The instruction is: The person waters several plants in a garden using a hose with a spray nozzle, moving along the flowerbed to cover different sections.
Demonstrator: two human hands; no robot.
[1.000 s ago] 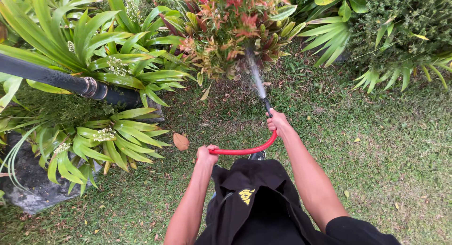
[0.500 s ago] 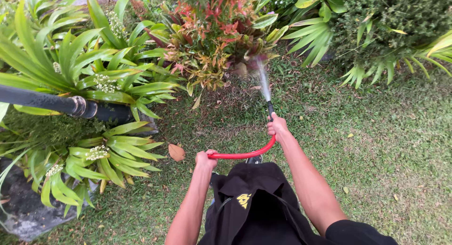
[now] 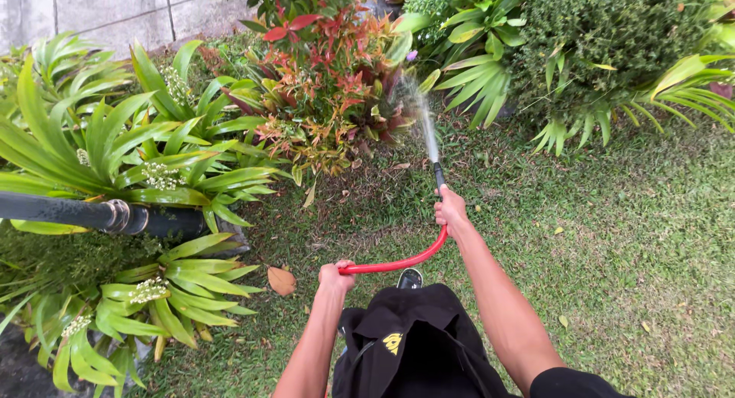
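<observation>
My right hand (image 3: 452, 209) grips the front end of a red hose (image 3: 406, 260) just behind its black nozzle (image 3: 439, 175). A jet of water (image 3: 426, 126) shoots from the nozzle up into a shrub with red and orange leaves (image 3: 329, 84). My left hand (image 3: 335, 276) is closed around the hose further back, and the hose curves between the two hands. A black bag or apron (image 3: 409, 344) hangs at my front below the hands. The tip of my shoe (image 3: 410, 277) shows under the hose.
A black pipe (image 3: 92, 214) crosses the left side among long-leaved green plants (image 3: 115, 145). Dense green bushes (image 3: 605, 38) stand at the top right. Grass (image 3: 635, 237) with scattered fallen leaves covers the right. A paved slab (image 3: 99, 11) lies top left.
The view has tilted up, so plants and pipe sit lower in the picture. The water jet has stayed on the red-leaved shrub. Both hands keep their hold on the hose.
</observation>
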